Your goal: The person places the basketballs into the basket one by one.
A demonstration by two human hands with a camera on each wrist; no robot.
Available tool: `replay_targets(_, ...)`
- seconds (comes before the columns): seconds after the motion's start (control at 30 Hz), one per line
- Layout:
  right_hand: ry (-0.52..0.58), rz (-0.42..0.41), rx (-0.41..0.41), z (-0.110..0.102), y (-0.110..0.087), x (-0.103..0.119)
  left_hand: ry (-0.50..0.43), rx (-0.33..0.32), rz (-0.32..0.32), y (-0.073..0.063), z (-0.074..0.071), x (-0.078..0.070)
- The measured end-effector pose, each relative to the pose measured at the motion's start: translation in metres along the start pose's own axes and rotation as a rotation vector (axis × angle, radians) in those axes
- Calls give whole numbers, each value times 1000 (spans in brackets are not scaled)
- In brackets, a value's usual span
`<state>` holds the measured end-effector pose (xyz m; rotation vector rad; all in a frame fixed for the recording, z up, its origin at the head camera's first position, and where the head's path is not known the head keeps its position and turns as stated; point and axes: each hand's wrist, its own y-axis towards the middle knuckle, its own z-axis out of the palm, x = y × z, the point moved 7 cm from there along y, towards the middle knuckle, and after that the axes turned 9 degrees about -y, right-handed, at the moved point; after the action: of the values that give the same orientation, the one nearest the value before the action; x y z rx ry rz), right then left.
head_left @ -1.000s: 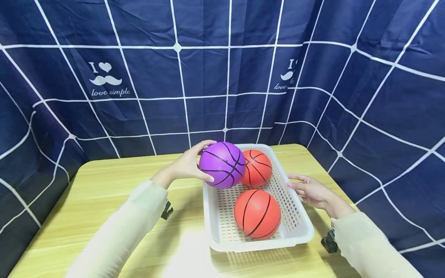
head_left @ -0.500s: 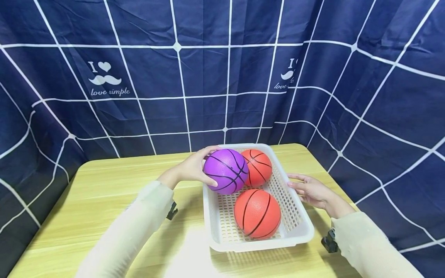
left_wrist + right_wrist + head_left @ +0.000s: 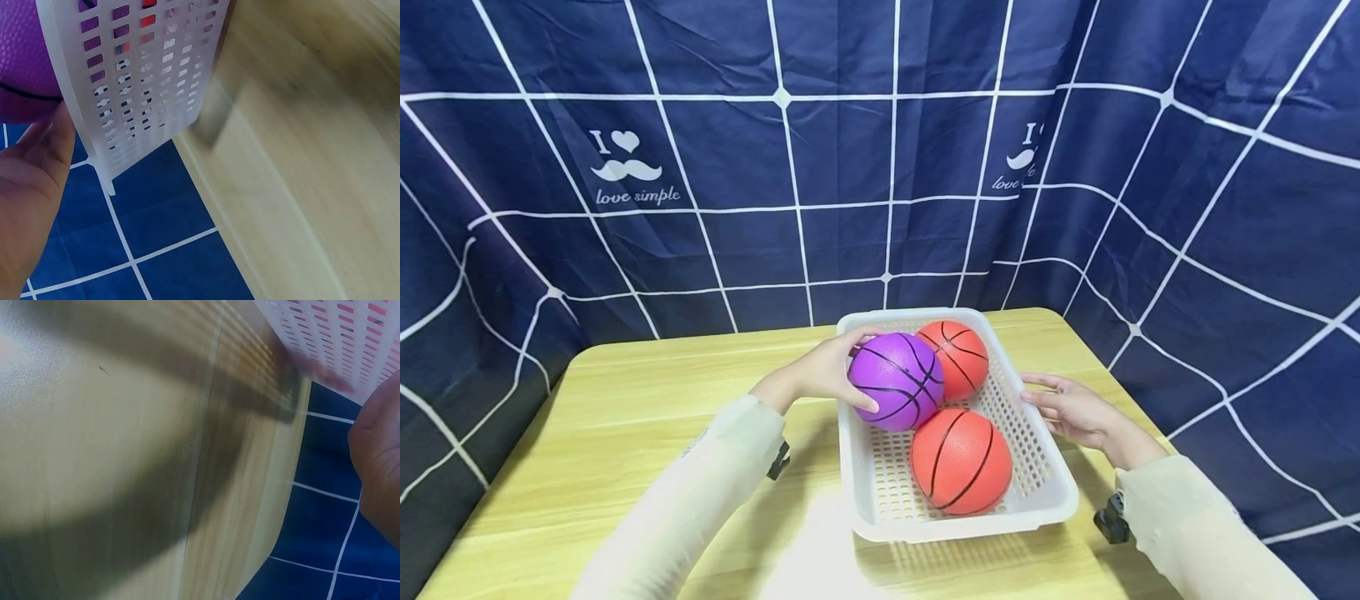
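My left hand (image 3: 823,371) holds a small purple basketball (image 3: 897,382) by its left side, thumb toward the front and fingers round the back. The ball is low inside a white plastic basket (image 3: 958,530), at its left wall. Two red-orange basketballs share the basket: one (image 3: 961,360) at the back, partly hidden by the purple ball, and another (image 3: 962,463) at the front. At the basket's right rim, my right hand (image 3: 1075,414) rests its nearly straight fingertips on the outer side. In the left wrist view, the hand (image 3: 31,187) reaches the purple ball (image 3: 25,62) over the rim.
The basket stands on a light wooden table (image 3: 662,400), toward its right half. Behind and at both sides hangs a dark blue curtain (image 3: 835,183) with white lines. Black wrist cameras sit under both sleeves.
My left hand has moved the purple ball right, toward me and down into the basket. The front red-orange ball has shifted slightly right. The right hand stays in place.
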<state>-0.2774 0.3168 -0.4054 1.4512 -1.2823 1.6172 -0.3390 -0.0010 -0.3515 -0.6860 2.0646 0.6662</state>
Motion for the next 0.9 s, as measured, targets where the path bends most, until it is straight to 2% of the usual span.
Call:
replay_targets(0.23, 2, 2, -3, -2, 1, 1, 24, -4, -28, -6, 2, 7)
replay_targets(0.63, 16, -6, 0, -3, 3, -6, 172, -75, -58, -12, 9, 13)
replay_targets(0.9, 27, -3, 0, -4, 3, -5, 310, -119, -83, -16, 10, 15)
